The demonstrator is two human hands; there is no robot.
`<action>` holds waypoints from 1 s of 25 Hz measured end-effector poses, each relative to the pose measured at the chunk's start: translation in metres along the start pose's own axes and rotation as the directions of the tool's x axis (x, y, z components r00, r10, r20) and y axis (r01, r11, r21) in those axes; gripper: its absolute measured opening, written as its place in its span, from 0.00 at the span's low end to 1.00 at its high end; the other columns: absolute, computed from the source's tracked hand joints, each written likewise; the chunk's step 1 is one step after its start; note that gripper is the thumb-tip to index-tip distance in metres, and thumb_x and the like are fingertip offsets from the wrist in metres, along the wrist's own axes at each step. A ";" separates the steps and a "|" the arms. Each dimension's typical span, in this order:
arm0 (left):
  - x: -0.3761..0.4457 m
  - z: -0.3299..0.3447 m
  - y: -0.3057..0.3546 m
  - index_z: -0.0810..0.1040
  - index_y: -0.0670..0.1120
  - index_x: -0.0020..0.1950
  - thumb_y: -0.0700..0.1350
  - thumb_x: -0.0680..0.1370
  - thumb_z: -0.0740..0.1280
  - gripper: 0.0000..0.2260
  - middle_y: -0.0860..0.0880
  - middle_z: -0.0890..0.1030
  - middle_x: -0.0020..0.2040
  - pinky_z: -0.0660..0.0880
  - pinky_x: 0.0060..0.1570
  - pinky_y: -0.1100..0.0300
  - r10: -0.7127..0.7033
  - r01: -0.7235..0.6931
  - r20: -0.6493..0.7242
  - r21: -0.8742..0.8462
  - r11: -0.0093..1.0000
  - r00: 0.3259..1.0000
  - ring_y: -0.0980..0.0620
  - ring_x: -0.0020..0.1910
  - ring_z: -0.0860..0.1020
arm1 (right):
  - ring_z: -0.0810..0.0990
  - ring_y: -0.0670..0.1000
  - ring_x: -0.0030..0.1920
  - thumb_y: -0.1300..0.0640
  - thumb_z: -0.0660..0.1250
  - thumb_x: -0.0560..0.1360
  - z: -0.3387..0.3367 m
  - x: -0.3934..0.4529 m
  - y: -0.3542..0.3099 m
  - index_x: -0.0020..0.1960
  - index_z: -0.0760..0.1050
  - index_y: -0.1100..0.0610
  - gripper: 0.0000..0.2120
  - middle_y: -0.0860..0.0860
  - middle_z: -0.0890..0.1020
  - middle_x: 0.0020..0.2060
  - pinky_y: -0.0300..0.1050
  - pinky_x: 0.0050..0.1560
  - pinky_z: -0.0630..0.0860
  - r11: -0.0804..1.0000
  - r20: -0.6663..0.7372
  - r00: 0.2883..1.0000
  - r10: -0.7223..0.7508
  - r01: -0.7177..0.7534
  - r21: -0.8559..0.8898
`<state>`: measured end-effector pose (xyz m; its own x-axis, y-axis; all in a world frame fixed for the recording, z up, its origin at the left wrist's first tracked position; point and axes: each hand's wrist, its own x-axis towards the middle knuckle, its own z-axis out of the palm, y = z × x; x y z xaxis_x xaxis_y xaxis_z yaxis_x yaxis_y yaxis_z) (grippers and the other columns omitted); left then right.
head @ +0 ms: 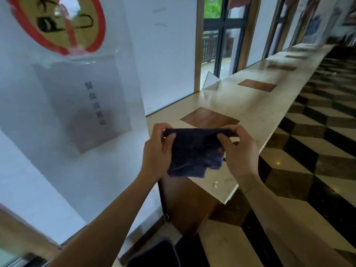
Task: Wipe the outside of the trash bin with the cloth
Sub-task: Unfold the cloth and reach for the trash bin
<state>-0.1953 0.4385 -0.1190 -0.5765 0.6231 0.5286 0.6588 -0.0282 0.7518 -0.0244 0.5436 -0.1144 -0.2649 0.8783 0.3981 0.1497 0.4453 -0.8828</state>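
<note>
The dark cloth (194, 151) hangs in the air above the near end of the marble desk (250, 110), its top edge stretched level from left to right and the rest drooping down. The left hand (158, 149) pinches one upper corner and the right hand (238, 149) the other. The dark bin (154, 255) stands low on the checkered floor (317, 151), under the left forearm.

We're in a public hall, prob. canteen: long stone counter (250, 110) ahead of the hands, no-smoking sign (57, 22) upper left, checkered floor (312, 151) to the right.
</note>
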 end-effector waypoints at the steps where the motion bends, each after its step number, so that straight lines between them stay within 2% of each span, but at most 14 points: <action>1: -0.014 -0.022 0.009 0.70 0.48 0.56 0.42 0.81 0.60 0.05 0.61 0.76 0.44 0.71 0.42 0.78 0.005 -0.005 -0.015 -0.003 1.000 1.000 0.60 0.43 0.77 | 0.83 0.50 0.40 0.58 0.69 0.77 0.001 -0.021 -0.020 0.51 0.79 0.48 0.06 0.45 0.83 0.44 0.55 0.44 0.83 1.000 -0.006 1.000 -0.010 0.010 0.016; 4: -0.051 -0.080 0.030 0.70 0.48 0.57 0.42 0.81 0.60 0.05 0.54 0.78 0.47 0.73 0.43 0.71 -0.003 0.003 -0.038 -0.019 1.000 0.999 0.55 0.45 0.78 | 0.83 0.49 0.42 0.60 0.69 0.77 0.004 -0.074 -0.067 0.50 0.79 0.48 0.07 0.45 0.83 0.44 0.55 0.46 0.82 0.998 -0.012 0.999 -0.040 0.040 0.051; 6: -0.071 -0.108 0.039 0.70 0.47 0.57 0.42 0.81 0.59 0.05 0.54 0.77 0.47 0.73 0.45 0.66 -0.015 0.014 -0.063 -0.014 1.000 0.998 0.54 0.45 0.78 | 0.83 0.49 0.42 0.60 0.69 0.77 0.007 -0.101 -0.089 0.49 0.79 0.46 0.09 0.44 0.82 0.43 0.55 0.47 0.82 0.997 0.008 0.999 -0.046 0.046 0.065; 10: -0.101 -0.142 0.046 0.70 0.49 0.56 0.42 0.81 0.60 0.05 0.58 0.77 0.45 0.73 0.44 0.66 -0.038 0.039 -0.092 0.005 0.999 0.995 0.55 0.45 0.78 | 0.82 0.50 0.43 0.59 0.69 0.77 0.008 -0.136 -0.111 0.47 0.76 0.42 0.11 0.45 0.82 0.44 0.55 0.47 0.82 0.997 0.044 0.997 -0.065 0.063 0.045; 12: -0.112 -0.151 0.047 0.70 0.49 0.56 0.42 0.81 0.60 0.05 0.56 0.77 0.45 0.74 0.44 0.65 -0.050 0.053 -0.094 0.025 0.998 0.994 0.52 0.46 0.79 | 0.82 0.49 0.43 0.59 0.69 0.76 0.010 -0.145 -0.113 0.48 0.77 0.43 0.10 0.44 0.82 0.44 0.55 0.47 0.82 0.997 0.049 0.997 -0.067 0.065 0.033; 16: -0.128 -0.158 0.040 0.71 0.47 0.57 0.42 0.80 0.61 0.06 0.52 0.80 0.47 0.77 0.46 0.57 -0.064 0.072 -0.118 0.061 0.996 0.991 0.49 0.47 0.80 | 0.81 0.49 0.43 0.57 0.70 0.76 0.018 -0.156 -0.101 0.50 0.80 0.48 0.05 0.44 0.82 0.44 0.52 0.46 0.82 0.999 0.085 0.996 -0.040 0.040 0.003; 19: -0.145 -0.150 0.035 0.71 0.45 0.58 0.41 0.81 0.61 0.06 0.52 0.79 0.48 0.77 0.48 0.58 -0.101 0.112 -0.126 0.083 0.990 0.987 0.48 0.48 0.80 | 0.80 0.45 0.42 0.57 0.71 0.76 0.019 -0.165 -0.086 0.49 0.80 0.48 0.05 0.43 0.82 0.43 0.46 0.44 0.79 1.000 0.102 0.995 0.001 -0.002 0.006; 22: -0.159 -0.135 0.022 0.70 0.47 0.57 0.42 0.81 0.60 0.06 0.56 0.78 0.46 0.79 0.49 0.55 -0.125 0.138 -0.130 0.094 0.986 0.984 0.51 0.47 0.80 | 0.79 0.41 0.42 0.57 0.71 0.76 0.023 -0.168 -0.064 0.48 0.79 0.47 0.05 0.43 0.82 0.44 0.35 0.43 0.74 0.999 0.127 0.992 0.019 -0.022 0.028; 25: -0.180 -0.110 -0.018 0.70 0.49 0.57 0.42 0.81 0.60 0.06 0.63 0.76 0.46 0.78 0.49 0.58 -0.139 0.157 -0.158 0.110 0.981 0.978 0.57 0.47 0.78 | 0.79 0.41 0.44 0.56 0.70 0.76 0.039 -0.180 -0.018 0.51 0.80 0.49 0.04 0.42 0.82 0.44 0.37 0.45 0.77 0.998 0.152 0.987 0.047 -0.053 0.033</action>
<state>-0.1563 0.2403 -0.1841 -0.7312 0.4900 0.4745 0.6092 0.1561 0.7775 -0.0169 0.3709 -0.1804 -0.3991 0.8616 0.3136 0.1318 0.3923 -0.9103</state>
